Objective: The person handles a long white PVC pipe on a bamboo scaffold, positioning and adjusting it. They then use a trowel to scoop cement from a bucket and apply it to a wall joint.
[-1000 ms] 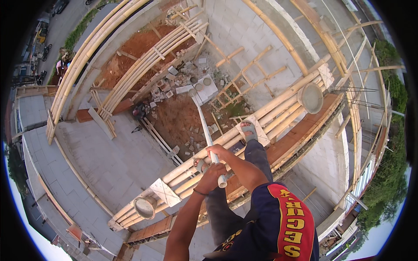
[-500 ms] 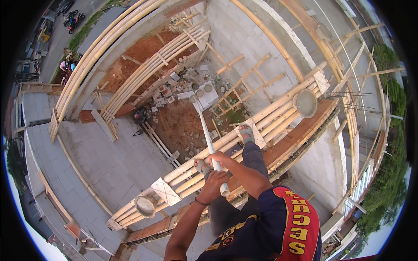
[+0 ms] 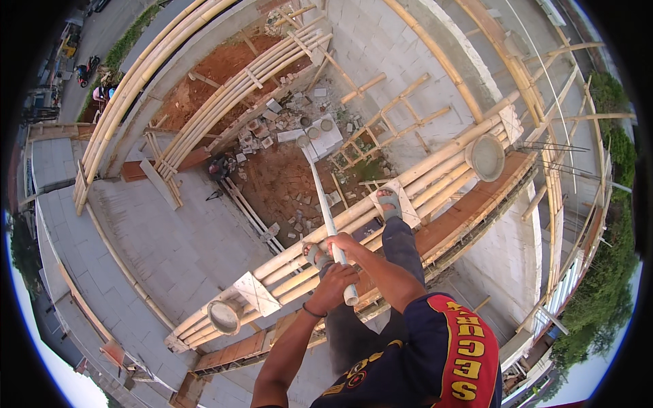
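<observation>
My left hand (image 3: 337, 282), with a dark band at its wrist, is wrapped round a long white pipe (image 3: 320, 182) close to its upper end. A little farther along the same pipe, my right hand (image 3: 345, 245) is closed on it too. The pipe slants down past the bamboo platform (image 3: 425, 178) that my feet stand on. Its lower end meets a round grey bucket (image 3: 303, 141) far below; how they join is too small to tell. Two similar buckets (image 3: 313, 132) sit beside it on a pale board (image 3: 326, 144).
A mortar-filled bucket (image 3: 485, 158) stands on the platform to the right, another bucket (image 3: 224, 317) to the left. A plank (image 3: 457, 216) runs behind my feet. Below lie rubble (image 3: 262, 129), a bamboo ladder (image 3: 381, 139) and a crouching person (image 3: 219, 167). Block walls (image 3: 183, 238) surround the drop.
The whole view has tilted slightly. Both hands keep the same grip on the pipe, and its lower end stays by the grey buckets.
</observation>
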Motion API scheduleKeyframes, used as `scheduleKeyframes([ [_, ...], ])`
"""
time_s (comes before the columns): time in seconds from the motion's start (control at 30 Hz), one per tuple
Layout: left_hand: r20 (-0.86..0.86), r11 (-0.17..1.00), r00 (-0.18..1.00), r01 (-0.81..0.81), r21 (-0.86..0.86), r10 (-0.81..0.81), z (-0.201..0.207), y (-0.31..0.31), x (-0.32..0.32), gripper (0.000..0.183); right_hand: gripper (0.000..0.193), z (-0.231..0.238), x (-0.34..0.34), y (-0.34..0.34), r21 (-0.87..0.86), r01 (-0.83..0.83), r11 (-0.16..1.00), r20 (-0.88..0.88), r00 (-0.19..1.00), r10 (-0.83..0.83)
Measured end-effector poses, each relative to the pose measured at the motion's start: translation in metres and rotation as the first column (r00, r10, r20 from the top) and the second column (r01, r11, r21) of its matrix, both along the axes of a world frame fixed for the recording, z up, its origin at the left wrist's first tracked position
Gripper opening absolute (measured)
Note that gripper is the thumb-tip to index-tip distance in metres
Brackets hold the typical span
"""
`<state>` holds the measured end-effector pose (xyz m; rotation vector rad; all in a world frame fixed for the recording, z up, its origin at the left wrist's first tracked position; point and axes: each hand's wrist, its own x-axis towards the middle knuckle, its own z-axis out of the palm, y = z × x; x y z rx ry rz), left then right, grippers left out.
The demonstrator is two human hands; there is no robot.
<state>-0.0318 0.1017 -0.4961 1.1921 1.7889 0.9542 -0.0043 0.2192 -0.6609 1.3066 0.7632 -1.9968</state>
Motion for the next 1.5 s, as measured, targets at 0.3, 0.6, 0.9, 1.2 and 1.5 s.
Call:
scheduleKeyframes([
  [0.3,-0.009,1.0,1.0,-0.018,-0.01,0.018,-0.08,0.005,-0.019,0.019,0.022,-0.099,-0.013,-0.001,0.016,-0.065,0.998,-0.041,0.997,0.065],
  [0.6,-0.03,0.998,0.998,-0.057,-0.014,0.057,-0.15,0.012,-0.046,0.024,0.017,-0.171,-0.046,0.005,-0.014,0.014,1.0,-0.009,1.0,-0.014],
  [0.9,-0.043,0.999,0.998,-0.039,-0.035,0.037,-0.112,0.006,-0.026,0.019,0.018,-0.13,-0.029,0.002,0.002,0.023,1.0,-0.006,1.0,-0.023],
  [1.2,0.062,1.0,0.998,-0.011,-0.008,0.011,-0.035,-0.014,-0.003,0.027,0.016,-0.049,0.005,-0.021,0.068,-0.075,0.995,0.097,0.993,0.069],
  [1.5,0.185,0.705,0.721,-0.693,0.151,0.668,0.04,-0.029,0.054,0.031,0.011,0.085,0.014,-0.042,0.065,-0.128,0.99,-0.1,0.986,0.134],
])
